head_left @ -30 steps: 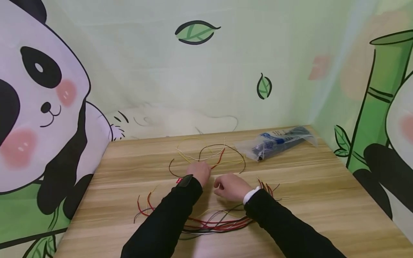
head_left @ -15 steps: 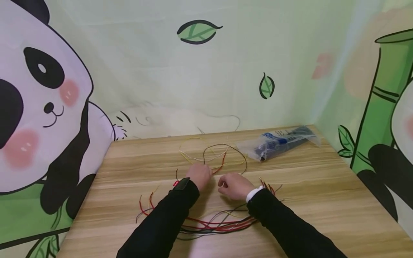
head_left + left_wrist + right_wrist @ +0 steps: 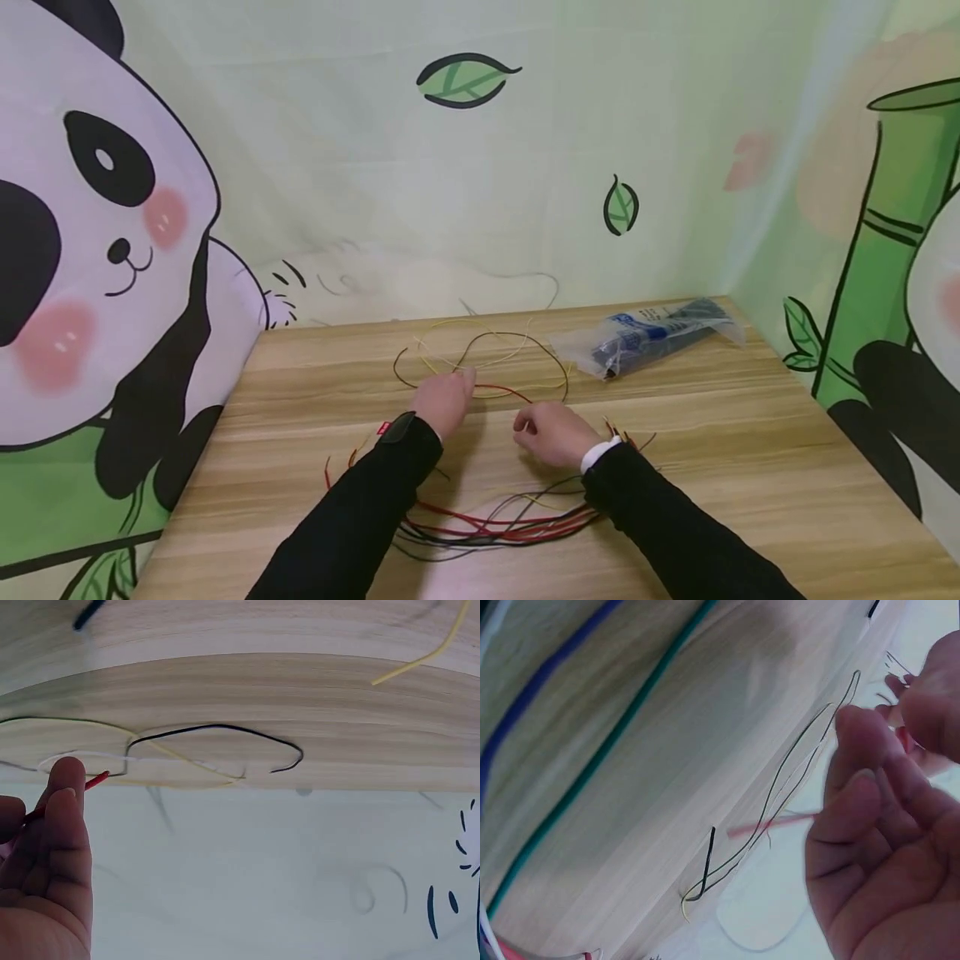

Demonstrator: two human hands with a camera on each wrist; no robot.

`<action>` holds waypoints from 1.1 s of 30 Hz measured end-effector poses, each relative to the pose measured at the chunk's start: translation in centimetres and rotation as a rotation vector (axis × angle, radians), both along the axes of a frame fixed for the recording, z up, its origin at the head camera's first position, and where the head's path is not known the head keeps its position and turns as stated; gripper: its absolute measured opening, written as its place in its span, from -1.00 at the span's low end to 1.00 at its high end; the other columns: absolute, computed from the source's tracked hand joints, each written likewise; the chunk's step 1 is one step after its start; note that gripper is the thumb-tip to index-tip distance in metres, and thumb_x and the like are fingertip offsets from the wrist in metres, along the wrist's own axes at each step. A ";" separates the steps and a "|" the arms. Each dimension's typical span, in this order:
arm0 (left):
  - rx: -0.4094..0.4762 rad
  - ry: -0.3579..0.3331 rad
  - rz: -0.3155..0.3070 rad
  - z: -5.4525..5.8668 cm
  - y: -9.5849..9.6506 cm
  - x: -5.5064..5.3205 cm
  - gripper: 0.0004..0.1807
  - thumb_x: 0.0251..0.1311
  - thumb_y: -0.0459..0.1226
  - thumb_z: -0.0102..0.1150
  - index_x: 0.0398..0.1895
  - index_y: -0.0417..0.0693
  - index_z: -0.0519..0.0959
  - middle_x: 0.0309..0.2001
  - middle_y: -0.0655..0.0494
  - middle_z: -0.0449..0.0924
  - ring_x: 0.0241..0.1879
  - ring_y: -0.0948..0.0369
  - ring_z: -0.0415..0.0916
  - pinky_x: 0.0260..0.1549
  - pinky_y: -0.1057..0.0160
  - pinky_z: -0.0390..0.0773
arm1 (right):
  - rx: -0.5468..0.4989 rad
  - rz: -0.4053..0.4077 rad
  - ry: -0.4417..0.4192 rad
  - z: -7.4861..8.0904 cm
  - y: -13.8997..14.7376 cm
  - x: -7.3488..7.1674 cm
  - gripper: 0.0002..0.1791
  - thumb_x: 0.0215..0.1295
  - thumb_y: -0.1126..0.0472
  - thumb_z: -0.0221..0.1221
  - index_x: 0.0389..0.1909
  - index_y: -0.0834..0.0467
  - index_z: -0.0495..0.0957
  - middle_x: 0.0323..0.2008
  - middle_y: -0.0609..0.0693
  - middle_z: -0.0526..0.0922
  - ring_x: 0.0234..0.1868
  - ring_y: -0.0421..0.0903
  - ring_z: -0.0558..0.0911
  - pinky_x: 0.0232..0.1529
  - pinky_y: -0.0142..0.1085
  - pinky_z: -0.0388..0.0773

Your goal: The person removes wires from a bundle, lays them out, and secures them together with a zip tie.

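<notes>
A thin red wire (image 3: 502, 388) runs between my two hands over the middle of the table. My left hand (image 3: 444, 402) pinches it, and a short red end (image 3: 97, 780) sticks out past the fingertips in the left wrist view. My right hand (image 3: 553, 435) holds the wire's other side between thumb and fingers; in the right wrist view a blurred red length (image 3: 780, 821) juts from that pinch. Beyond the hands lie a looped black wire (image 3: 551, 354) and thin yellow wires (image 3: 450, 322). The right sleeve partly covers a bundle of red and dark wires (image 3: 510, 531) nearer the body.
At the back right of the wooden table (image 3: 750, 467) lies a clear plastic bag (image 3: 648, 335) with blue and dark contents. A printed panda curtain (image 3: 337, 167) rises behind the table's far edge. Several wire ends (image 3: 626, 437) poke up beside the right wrist.
My left hand has shifted left and turned, drawing the red wire from the far side to lie across toward the right hand. The right hand has barely moved.
</notes>
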State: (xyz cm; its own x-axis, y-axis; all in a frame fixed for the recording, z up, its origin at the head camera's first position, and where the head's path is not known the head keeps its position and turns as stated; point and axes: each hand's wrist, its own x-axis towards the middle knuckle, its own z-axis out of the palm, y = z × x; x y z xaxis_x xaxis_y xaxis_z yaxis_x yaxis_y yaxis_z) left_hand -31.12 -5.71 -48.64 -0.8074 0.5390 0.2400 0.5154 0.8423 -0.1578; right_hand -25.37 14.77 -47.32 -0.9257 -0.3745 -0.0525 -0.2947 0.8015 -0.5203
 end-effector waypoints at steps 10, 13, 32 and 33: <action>0.034 0.088 -0.109 2.0 -1.1 5.4 -0.78 0.12 -0.52 0.16 -0.30 -0.15 0.34 -0.70 0.10 0.32 -0.72 0.22 0.34 -0.78 0.27 0.34 | -0.165 -0.117 0.043 0.8 -0.5 1.2 -0.59 0.31 0.09 0.20 0.05 0.22 0.38 -0.51 -0.13 0.54 -0.59 -0.20 0.47 -0.53 -0.28 0.40; 0.028 0.087 -0.144 2.0 -1.2 6.7 -0.76 0.10 -0.51 0.20 -0.25 -0.16 0.38 -0.68 0.12 0.37 -0.71 0.25 0.34 -0.73 0.31 0.35 | -0.143 -0.054 0.098 0.9 -0.6 1.7 -0.62 0.34 0.08 0.18 0.10 0.15 0.45 -0.57 -0.19 0.51 -0.62 -0.23 0.44 -0.56 -0.31 0.39; 0.200 0.108 -0.205 2.6 -3.2 12.1 -0.87 0.05 -0.46 0.30 -0.34 -0.11 0.64 -0.38 0.09 0.57 -0.41 0.24 0.56 -0.47 0.32 0.58 | -0.112 0.074 0.308 2.3 0.4 5.2 -0.87 0.38 0.07 0.13 -0.30 -0.05 0.63 -0.52 -0.32 0.50 -0.57 -0.35 0.39 -0.50 -0.39 0.34; 0.206 0.108 -0.213 2.6 -3.3 12.3 -0.87 0.05 -0.46 0.31 -0.34 -0.11 0.64 -0.38 0.10 0.58 -0.40 0.24 0.56 -0.46 0.32 0.58 | -0.113 0.060 0.284 2.4 0.7 5.4 -0.86 0.40 0.05 0.11 -0.29 -0.06 0.62 -0.50 -0.32 0.52 -0.56 -0.34 0.40 -0.49 -0.38 0.34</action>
State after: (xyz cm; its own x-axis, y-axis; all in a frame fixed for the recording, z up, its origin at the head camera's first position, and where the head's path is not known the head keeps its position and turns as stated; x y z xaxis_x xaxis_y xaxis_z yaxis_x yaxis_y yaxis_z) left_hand -18.84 -8.98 -46.06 -0.6456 0.6243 0.4398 0.6729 0.7374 -0.0589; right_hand -19.93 15.48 -44.95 -0.8735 -0.4175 0.2504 -0.4861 0.7200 -0.4952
